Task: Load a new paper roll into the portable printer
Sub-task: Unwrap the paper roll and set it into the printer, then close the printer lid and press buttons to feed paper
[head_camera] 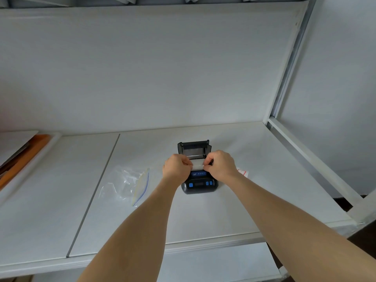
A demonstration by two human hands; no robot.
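Observation:
A small black portable printer [199,187] with blue buttons sits on the white shelf [203,220], its lid [194,147] standing open at the back. A white paper roll [197,165] is held over the open compartment. My left hand [176,166] pinches its left end and my right hand [220,165] pinches its right end. My fingers hide most of the roll and the compartment below it.
An empty clear zip bag [128,183] lies left of the printer. A white slip with red print [242,172] peeks out by my right wrist. Flat boards [22,157] lie at the far left. A metal shelf post [289,64] rises at the right.

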